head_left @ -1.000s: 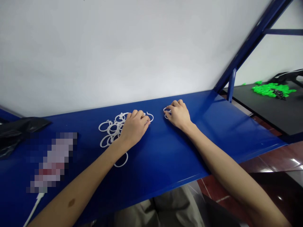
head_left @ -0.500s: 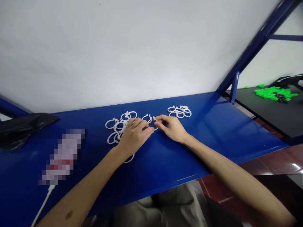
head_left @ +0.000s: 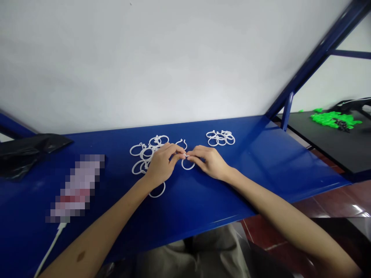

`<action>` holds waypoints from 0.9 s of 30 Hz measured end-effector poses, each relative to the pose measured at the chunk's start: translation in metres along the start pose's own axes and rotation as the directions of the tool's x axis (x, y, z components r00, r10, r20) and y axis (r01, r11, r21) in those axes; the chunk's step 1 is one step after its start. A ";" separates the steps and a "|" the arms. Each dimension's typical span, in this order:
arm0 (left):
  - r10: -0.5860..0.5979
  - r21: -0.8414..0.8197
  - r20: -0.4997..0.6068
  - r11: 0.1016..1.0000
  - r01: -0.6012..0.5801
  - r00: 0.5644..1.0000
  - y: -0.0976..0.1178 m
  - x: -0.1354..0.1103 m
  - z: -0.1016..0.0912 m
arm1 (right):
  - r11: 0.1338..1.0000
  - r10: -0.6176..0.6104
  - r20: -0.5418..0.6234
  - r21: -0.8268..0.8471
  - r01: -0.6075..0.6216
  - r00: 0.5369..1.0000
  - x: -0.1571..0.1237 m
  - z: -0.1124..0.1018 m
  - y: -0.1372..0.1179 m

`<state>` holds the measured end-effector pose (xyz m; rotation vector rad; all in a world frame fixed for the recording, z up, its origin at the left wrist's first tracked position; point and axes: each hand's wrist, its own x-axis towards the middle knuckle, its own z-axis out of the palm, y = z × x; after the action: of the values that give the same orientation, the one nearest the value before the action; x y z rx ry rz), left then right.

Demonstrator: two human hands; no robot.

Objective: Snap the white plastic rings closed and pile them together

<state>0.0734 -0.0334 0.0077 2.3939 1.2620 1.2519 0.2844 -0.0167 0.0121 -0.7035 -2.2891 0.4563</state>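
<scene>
My left hand (head_left: 160,164) and my right hand (head_left: 210,162) meet over the blue shelf (head_left: 261,162), and both pinch the top of one white plastic ring (head_left: 188,165) between thumb and fingers. A loose heap of white rings (head_left: 145,152) lies just left of my left hand, partly hidden by it. One single ring (head_left: 158,191) lies by my left wrist. A smaller cluster of rings (head_left: 220,138) sits to the right, beyond my right hand.
A black bag (head_left: 23,152) lies at the shelf's far left, near a blurred object (head_left: 77,187) with a white cable (head_left: 49,249). A blue frame post (head_left: 313,61) rises at the right. Green pieces (head_left: 333,117) lie on a black table (head_left: 324,143) beyond.
My right hand left the small cluster of rings at the right and came back to the middle. Both hands now pinch one ring together.
</scene>
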 end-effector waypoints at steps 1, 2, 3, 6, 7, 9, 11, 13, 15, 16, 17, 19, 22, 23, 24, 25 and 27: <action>0.013 -0.002 -0.005 1.000 -0.013 1.000 0.000 0.000 0.000 | 1.000 -0.018 -0.006 -0.014 0.017 1.000 -0.001 0.001 0.000; 0.027 -0.004 -0.006 1.000 -0.027 1.000 -0.001 0.000 0.000 | 0.999 -0.032 -0.009 -0.024 0.032 0.999 -0.001 0.002 0.000; 0.041 -0.007 -0.006 0.999 -0.041 0.999 -0.001 0.000 0.001 | 0.998 -0.045 -0.008 -0.032 0.045 0.999 -0.002 0.002 0.000; 0.069 0.001 0.004 0.998 -0.069 0.998 -0.002 -0.001 0.002 | 0.996 -0.080 0.002 -0.048 0.080 0.997 -0.002 0.003 0.001; 0.077 0.009 0.009 0.997 -0.077 0.997 -0.002 -0.001 0.002 | 0.995 -0.087 0.002 -0.052 0.087 0.996 -0.003 0.003 0.001; 0.087 0.025 0.021 0.996 -0.087 0.996 -0.001 -0.001 0.002 | 0.994 -0.089 0.001 -0.063 0.089 0.996 -0.003 0.003 0.002; 0.090 0.034 0.033 0.995 -0.091 0.995 0.000 0.000 0.001 | 0.994 -0.083 0.003 -0.076 0.083 0.997 -0.002 0.003 0.002; 0.088 0.037 0.051 0.995 -0.090 0.995 0.000 0.000 0.001 | 0.993 -0.077 0.011 -0.089 0.077 0.997 -0.002 0.002 0.002; 0.089 0.041 0.065 0.995 -0.091 0.994 -0.001 0.000 0.001 | 0.991 -0.074 0.032 -0.105 0.077 0.997 -0.002 0.001 0.001; 0.091 0.043 0.069 0.995 -0.094 0.993 -0.002 0.000 0.001 | 0.990 -0.074 0.044 -0.116 0.079 0.996 -0.002 0.000 0.000; 0.094 0.042 0.072 0.994 -0.097 0.993 -0.003 0.000 0.001 | 0.988 -0.076 0.058 -0.127 0.082 0.995 -0.001 0.000 0.000; 0.097 0.038 0.077 0.994 -0.100 0.992 -0.005 -0.001 0.001 | 0.984 -0.080 0.081 -0.151 0.091 0.994 -0.001 -0.001 -0.002; 0.068 0.040 0.111 0.997 -0.073 0.992 -0.004 -0.001 0.000 | 0.975 -0.096 0.108 -0.188 0.115 0.990 -0.002 -0.001 -0.004; 0.051 0.042 0.126 0.998 -0.057 0.991 -0.004 -0.001 0.000 | 0.971 -0.102 0.115 -0.205 0.124 0.988 -0.003 -0.001 -0.004; 0.036 0.041 0.138 0.998 -0.042 0.990 -0.003 -0.001 -0.001 | 0.966 -0.106 0.124 -0.223 0.132 0.987 -0.003 0.000 -0.005; 0.023 0.038 0.145 0.999 -0.028 0.989 -0.002 0.000 -0.001 | 0.960 -0.108 0.133 -0.242 0.138 0.985 -0.004 0.000 -0.005; 0.005 0.022 0.143 1.000 -0.009 0.990 0.001 0.000 -0.002 | 0.948 -0.112 0.153 -0.280 0.151 0.982 -0.005 0.000 -0.006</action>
<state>0.0727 -0.0342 0.0095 2.4564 1.2333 1.0518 0.2850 -0.0240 0.0122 -0.6707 -2.5435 0.1056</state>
